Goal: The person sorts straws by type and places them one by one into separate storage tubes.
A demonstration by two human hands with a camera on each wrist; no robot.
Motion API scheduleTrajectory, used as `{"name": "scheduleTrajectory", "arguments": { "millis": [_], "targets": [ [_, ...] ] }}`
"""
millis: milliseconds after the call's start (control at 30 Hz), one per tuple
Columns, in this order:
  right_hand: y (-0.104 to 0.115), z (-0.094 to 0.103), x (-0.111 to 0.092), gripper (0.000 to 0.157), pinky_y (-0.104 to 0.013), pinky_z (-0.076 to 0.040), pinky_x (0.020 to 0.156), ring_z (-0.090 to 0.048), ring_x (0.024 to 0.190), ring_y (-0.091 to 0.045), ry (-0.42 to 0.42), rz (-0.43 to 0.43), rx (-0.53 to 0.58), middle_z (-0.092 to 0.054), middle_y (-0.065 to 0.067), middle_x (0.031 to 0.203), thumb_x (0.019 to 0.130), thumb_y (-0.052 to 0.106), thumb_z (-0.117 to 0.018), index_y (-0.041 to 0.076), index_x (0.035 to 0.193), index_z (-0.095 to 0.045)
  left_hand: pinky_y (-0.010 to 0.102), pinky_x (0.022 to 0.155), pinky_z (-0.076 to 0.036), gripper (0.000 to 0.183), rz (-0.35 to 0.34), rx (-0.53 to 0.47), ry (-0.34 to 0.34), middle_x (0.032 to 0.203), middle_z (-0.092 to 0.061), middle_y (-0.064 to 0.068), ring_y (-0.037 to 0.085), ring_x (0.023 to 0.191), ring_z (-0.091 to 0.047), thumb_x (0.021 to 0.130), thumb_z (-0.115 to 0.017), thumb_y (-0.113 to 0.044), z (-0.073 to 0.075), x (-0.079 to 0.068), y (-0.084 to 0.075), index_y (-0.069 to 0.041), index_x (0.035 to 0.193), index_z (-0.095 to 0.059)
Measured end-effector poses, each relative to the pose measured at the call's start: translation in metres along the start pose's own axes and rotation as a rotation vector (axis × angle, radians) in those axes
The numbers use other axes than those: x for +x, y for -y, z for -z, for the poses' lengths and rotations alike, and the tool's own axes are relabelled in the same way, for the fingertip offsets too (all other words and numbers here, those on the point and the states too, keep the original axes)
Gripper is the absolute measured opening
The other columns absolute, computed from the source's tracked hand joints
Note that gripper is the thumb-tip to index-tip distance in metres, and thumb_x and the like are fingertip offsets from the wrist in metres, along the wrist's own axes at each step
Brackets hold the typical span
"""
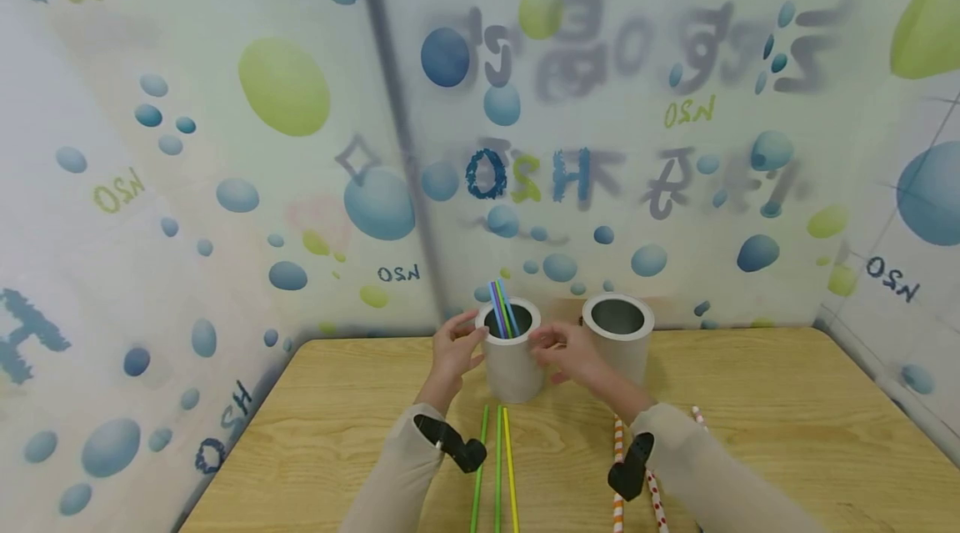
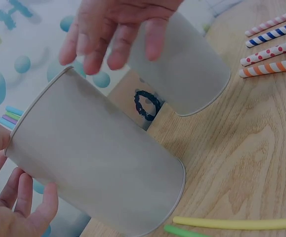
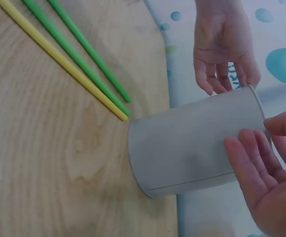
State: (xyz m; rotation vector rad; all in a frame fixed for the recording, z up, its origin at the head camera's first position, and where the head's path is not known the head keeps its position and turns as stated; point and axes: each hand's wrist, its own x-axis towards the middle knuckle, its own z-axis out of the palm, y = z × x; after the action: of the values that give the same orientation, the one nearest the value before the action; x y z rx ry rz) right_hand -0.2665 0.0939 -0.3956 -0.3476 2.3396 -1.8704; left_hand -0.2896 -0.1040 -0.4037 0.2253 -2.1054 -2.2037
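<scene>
A pale grey cylindrical canister [image 1: 514, 370] with a white rim stands upright between the two hands. Several blue, purple and green straws [image 1: 504, 309] stick out of its mouth. My left hand [image 1: 454, 354] is at its left side, thumb at the rim and the other fingers loosely bent beside the wall [image 2: 24, 197]. On the opposite side, my right hand [image 1: 567, 354] has its fingertips close to the upper wall, with the fingers relaxed rather than wrapped round it [image 3: 273, 182]. Neither hand encloses the canister.
A second grey canister [image 1: 618, 320] stands to the right, behind the right forearm. Green straws [image 1: 498, 466] and a yellow straw [image 1: 512, 466] lie in front. Patterned paper straws, one with orange stripes [image 2: 271, 67], lie at the right. A printed curtain [image 1: 555, 99] hangs behind the wooden table [image 1: 337, 433].
</scene>
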Motion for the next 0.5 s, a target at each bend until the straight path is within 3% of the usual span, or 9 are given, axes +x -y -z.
{"name": "scheduleTrajectory", "arguments": {
  "millis": [200, 500],
  "targets": [
    [-0.014, -0.009, -0.007, 0.028, -0.045, -0.055, 0.058, -0.056, 0.076, -0.017, 0.06, -0.031, 0.035, -0.059, -0.009, 0.089, 0.083, 0.001, -0.06, -0.006, 0.109, -0.057, 0.049, 0.077, -0.051, 0.037, -0.002, 0.0, -0.004, 0.108, -0.049, 0.016, 0.029, 0.099, -0.053, 0.084, -0.065, -0.009, 0.0, 0.001, 0.001, -0.007, 0.12, -0.058],
    [-0.036, -0.031, -0.01, 0.029, -0.046, -0.055, 0.058, -0.057, 0.071, -0.019, 0.054, -0.121, 0.082, -0.056, -0.008, 0.083, 0.078, -0.002, -0.057, -0.006, 0.107, -0.058, 0.048, 0.077, -0.051, 0.036, -0.003, -0.001, -0.013, 0.107, -0.049, 0.015, 0.03, 0.099, -0.053, 0.084, -0.065, -0.008, 0.0, 0.0, 0.001, -0.007, 0.119, -0.059]
  ]
}}
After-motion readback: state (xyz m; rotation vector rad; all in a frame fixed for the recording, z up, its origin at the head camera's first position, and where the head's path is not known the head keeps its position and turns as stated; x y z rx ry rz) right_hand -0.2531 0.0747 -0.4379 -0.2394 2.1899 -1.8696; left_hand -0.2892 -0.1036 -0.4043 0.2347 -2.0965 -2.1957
